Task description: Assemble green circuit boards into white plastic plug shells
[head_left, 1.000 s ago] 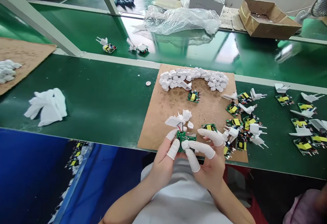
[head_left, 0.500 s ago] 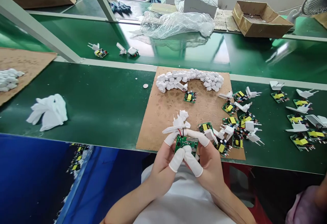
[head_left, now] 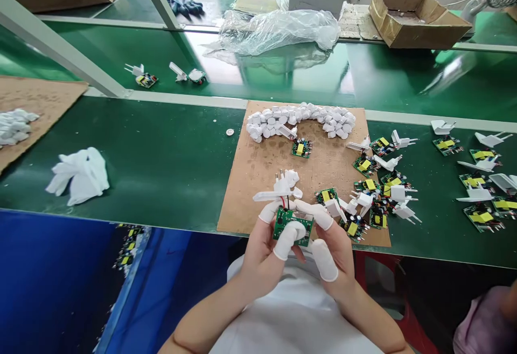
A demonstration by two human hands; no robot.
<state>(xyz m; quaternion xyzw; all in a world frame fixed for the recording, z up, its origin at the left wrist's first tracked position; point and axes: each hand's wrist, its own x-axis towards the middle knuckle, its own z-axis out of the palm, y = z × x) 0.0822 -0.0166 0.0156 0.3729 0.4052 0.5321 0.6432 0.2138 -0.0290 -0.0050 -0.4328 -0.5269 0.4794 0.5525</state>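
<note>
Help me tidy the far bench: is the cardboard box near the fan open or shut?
Open. The cardboard box has its top uncovered: its inner walls and bottom are in plain view.

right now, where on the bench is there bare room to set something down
Widest: the green bench between the white glove and the cardboard sheet. Smaller: the sheet's left side, below the piled white pieces. Crowded: the sheet's right edge, packed with circuit boards and plugs.

The single camera on the head looks forward and down at the hands.
</note>
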